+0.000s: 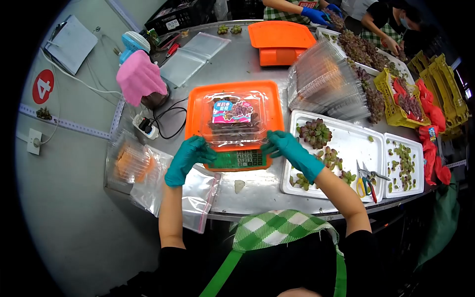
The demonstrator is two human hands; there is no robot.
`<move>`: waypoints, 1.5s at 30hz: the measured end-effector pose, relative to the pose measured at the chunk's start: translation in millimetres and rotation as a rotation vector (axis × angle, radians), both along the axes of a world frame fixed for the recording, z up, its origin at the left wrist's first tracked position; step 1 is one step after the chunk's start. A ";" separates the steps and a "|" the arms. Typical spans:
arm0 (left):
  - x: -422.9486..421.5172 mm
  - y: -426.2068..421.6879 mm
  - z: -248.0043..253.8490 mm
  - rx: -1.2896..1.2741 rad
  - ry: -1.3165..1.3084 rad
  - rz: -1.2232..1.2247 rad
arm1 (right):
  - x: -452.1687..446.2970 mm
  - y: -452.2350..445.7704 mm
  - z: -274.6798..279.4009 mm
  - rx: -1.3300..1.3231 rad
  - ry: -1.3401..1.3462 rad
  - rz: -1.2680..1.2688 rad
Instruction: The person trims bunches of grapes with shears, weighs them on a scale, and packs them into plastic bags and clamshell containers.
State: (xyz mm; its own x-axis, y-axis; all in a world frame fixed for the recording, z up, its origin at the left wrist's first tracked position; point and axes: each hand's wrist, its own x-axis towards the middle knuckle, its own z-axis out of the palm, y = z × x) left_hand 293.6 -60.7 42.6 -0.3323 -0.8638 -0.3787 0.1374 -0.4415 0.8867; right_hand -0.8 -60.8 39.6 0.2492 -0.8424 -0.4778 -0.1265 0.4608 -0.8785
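Note:
A clear plastic clamshell box (213,120) with dark grapes inside and a colourful grape label (232,112) on its lid sits on the orange scale (194,106). My left hand (191,157), in a teal glove, has its fingers bent in at the box's near left corner. At the near right corner, my right hand (289,151), also gloved in teal, has fingers and thumb closed on the rim. The scale's green panel with keys (251,158) shows between my hands.
Right of the scale, a white tray (292,190) holds grape bunches, scissors (366,184) and pruning shears. Stacked clear boxes (326,84) stand behind it. A second orange scale (282,37) is further back. Plastic bags (198,198) lie front left. Two co-workers handle grapes at the far right.

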 end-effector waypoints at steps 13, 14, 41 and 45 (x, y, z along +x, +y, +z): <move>1.1 -16.3 -3.2 -0.086 -0.068 -0.186 | 14.9 14.4 -9.7 -0.031 -0.134 -0.203; 1.2 -14.4 -4.7 -0.128 -0.120 -0.217 | 14.2 20.5 -13.9 -0.040 -0.136 -0.224; -455.3 260.1 33.0 -0.368 -0.083 -1.298 | -324.0 584.9 -141.3 -0.542 -0.848 -2.280; -478.3 271.3 30.7 -0.382 -0.172 -1.268 | -411.2 627.7 -242.3 -0.210 -0.879 -2.522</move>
